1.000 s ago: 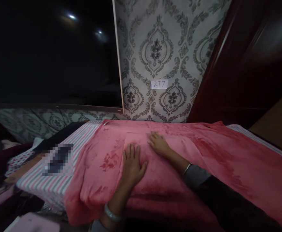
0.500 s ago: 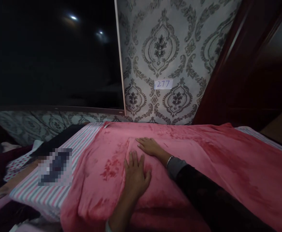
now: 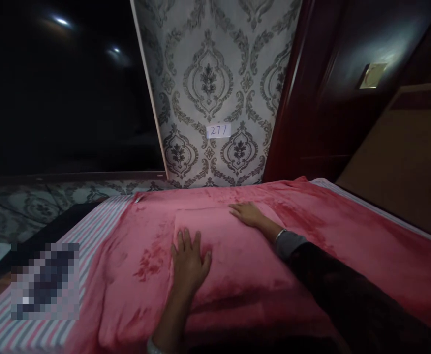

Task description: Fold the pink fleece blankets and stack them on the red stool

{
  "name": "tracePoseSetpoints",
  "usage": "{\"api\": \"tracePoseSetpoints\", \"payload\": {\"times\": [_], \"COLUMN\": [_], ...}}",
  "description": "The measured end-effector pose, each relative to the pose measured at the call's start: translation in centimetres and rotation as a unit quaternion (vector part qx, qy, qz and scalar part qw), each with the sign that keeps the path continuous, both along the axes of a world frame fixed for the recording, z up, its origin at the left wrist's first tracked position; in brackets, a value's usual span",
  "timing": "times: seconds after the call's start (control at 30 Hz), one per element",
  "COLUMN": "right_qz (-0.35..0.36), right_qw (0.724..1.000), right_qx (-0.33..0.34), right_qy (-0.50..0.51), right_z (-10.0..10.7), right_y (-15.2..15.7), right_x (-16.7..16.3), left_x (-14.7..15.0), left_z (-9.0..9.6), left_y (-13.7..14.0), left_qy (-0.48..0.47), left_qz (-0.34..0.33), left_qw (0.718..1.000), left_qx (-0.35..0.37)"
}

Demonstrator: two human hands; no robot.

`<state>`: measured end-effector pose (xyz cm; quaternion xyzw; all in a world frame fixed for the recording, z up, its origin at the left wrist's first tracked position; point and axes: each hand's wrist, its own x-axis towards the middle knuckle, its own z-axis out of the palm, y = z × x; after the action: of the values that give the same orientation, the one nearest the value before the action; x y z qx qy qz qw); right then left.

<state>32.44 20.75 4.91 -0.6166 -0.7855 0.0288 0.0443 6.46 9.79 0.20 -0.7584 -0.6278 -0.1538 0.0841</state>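
A pink plush blanket (image 3: 127, 246) lies spread over a striped surface, with darker red marks in its pile. In its middle a folded pink layer (image 3: 230, 246) makes a raised, squarish shape with a straight back edge. My left hand (image 3: 190, 260) rests flat on the left side of this layer, fingers apart and pointing away from me. Farther back, my right hand (image 3: 248, 213) lies palm down near the layer's back edge, fingers stretched out to the left. Neither hand grips anything.
The striped cloth (image 3: 105, 221) shows along the left and far right. A blurred-out dark object (image 3: 47, 280) lies on it at left. Behind are a large black screen (image 3: 60, 98), patterned wallpaper with a "277" label (image 3: 218, 130), a dark red door (image 3: 311, 108) and a brown board (image 3: 407, 162).
My right hand has slid to the right along the layer's back edge, away from my left hand. My left hand stays on the left side. The camera view has turned right.
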Motion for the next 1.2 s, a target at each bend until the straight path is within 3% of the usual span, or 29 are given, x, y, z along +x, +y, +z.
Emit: {"api": "tracePoseSetpoints", "payload": {"times": [0.1,0.23,0.4,0.57,0.67,0.83,0.93,1.03,1.1,1.2], "right_qz": [-0.087,-0.161,-0.055,-0.11,-0.108,-0.105,-0.103,-0.044,0.02,0.075], "right_qw": [0.996,0.986,0.995,0.988,0.989,0.992,0.994,0.998,0.999,0.996], "right_qx": [0.003,0.034,0.077,0.106,0.103,0.06,0.002,0.012,0.029,0.033], "right_qy": [-0.016,-0.028,-0.029,0.0,0.013,0.016,0.024,0.036,0.038,0.024], "right_z": [0.9,1.2,-2.4,-5.5,-5.3,-3.2,-2.1,-2.0,-2.6,-3.7], "right_y": [-1.4,-3.4,-7.3,-9.1,-8.8,-8.9,-10.7,-14.3,-17.2,-20.4], "right_x": [4.6,5.5,3.8,4.1,4.2,4.3,4.3,4.5,4.8,5.9], "left_x": [0.0,0.0,-0.1,-0.3,-0.1,0.3,0.1,-0.4,-0.5,0.0], "left_z": [0.2,0.2,0.1,0.1,0.4,1.5,2.6,3.7,4.0,3.1], "left_y": [0.1,0.2,0.4,0.6,0.5,0.4,0.5,-0.2,-1.4,-3.7], "left_qy": [0.0,0.007,0.011,0.009,0.015,0.024,0.01,-0.002,-0.003,0.021], "left_qz": [0.002,0.002,0.003,0.002,0.01,0.008,0.003,-0.016,-0.059,-0.176], "left_qw": [1.0,1.0,1.0,1.0,1.0,0.999,0.997,0.994,0.994,0.981], "left_qx": [-0.001,-0.003,-0.009,-0.002,-0.011,-0.034,-0.072,-0.105,-0.096,-0.073]}}
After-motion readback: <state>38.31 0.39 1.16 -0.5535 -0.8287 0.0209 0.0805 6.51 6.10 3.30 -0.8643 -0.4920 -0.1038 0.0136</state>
